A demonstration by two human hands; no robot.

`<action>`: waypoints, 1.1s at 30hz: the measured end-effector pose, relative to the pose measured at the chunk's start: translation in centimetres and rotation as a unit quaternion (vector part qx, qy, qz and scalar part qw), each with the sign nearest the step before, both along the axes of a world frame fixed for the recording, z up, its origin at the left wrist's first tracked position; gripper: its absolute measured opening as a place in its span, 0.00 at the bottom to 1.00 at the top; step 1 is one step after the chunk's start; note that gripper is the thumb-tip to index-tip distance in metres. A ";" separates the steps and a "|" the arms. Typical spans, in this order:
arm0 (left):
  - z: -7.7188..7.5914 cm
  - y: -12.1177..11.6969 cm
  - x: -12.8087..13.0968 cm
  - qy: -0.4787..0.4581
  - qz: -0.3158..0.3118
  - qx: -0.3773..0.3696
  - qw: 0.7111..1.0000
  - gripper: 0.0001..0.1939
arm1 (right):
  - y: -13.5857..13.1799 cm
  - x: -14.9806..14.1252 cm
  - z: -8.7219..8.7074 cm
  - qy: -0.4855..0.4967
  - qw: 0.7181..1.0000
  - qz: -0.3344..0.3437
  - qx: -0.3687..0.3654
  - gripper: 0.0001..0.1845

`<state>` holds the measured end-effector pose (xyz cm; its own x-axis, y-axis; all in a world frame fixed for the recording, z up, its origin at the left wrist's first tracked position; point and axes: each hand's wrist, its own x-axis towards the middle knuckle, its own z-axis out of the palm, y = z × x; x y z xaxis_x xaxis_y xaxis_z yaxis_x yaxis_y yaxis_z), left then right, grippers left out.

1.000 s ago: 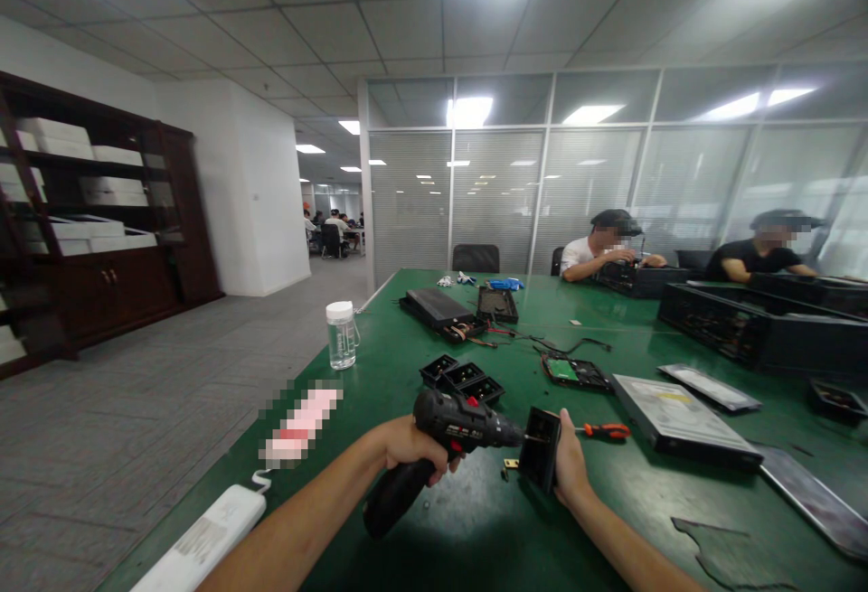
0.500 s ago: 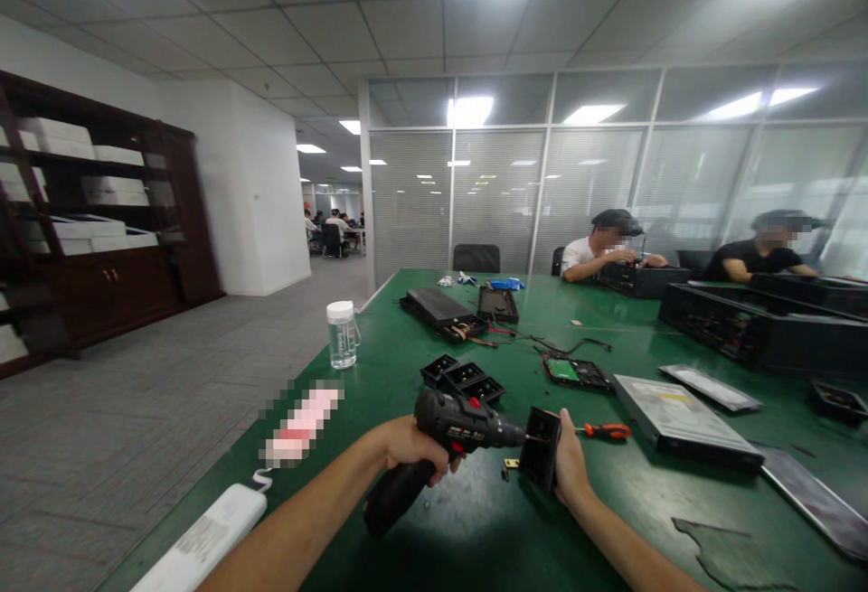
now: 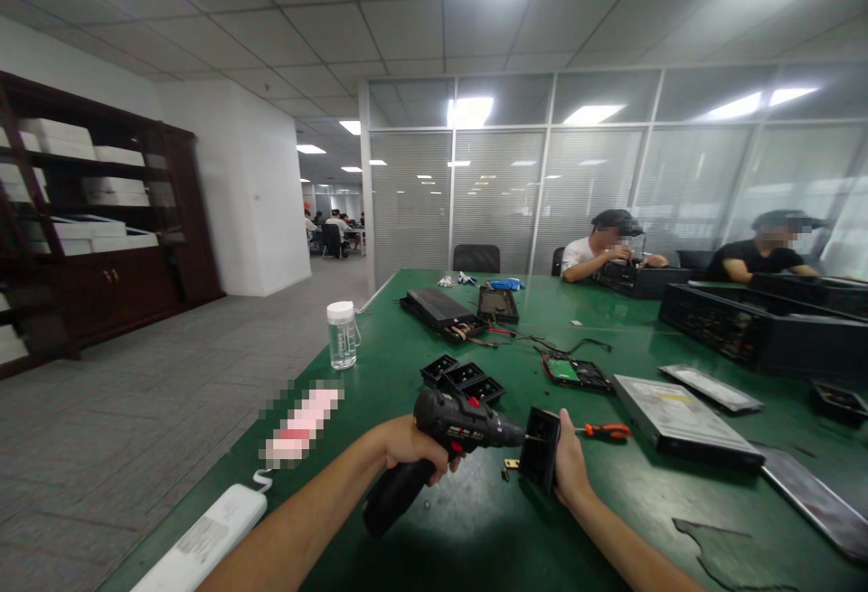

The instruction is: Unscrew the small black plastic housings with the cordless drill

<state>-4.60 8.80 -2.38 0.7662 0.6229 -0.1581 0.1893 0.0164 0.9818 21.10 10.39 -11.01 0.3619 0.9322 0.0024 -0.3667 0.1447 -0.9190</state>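
My left hand is wrapped round the handle of a black cordless drill with red details. Its bit points right, the tip at the inner face of a small black box-shaped plastic part. My right hand grips that part from its right side and holds it upright above the table. Just left of the part lies a small brass-coloured metal piece. Behind the drill sit several similar black plastic parts. A screwdriver with an orange and black handle lies beyond my right hand.
On the green table are a bottle, a white power strip, a silver disc drive, a green circuit board and a black power supply with cables. Two people work at black computer cases on the far right.
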 end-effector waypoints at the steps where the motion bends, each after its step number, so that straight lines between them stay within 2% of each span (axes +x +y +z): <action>1: 0.0 0.0 0.0 0.000 0.001 0.002 1.000 0.11 | 0.0 0.0 0.0 -0.001 1.000 -0.001 0.000 0.25; 12: -0.5 0.4 -0.1 0.002 -0.004 0.004 1.000 0.10 | 0.2 0.1 -0.4 0.001 1.000 -0.001 0.008 0.25; 33: -0.3 0.2 -0.1 -0.001 -0.001 -0.010 1.000 0.11 | 0.1 0.0 -0.2 0.004 1.000 0.006 0.005 0.25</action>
<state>-4.73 9.01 -2.68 0.7673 0.6188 -0.1683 0.1867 0.0354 0.9818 21.14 10.51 -11.21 0.3505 0.9365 0.0096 -0.3764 0.1502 -0.9142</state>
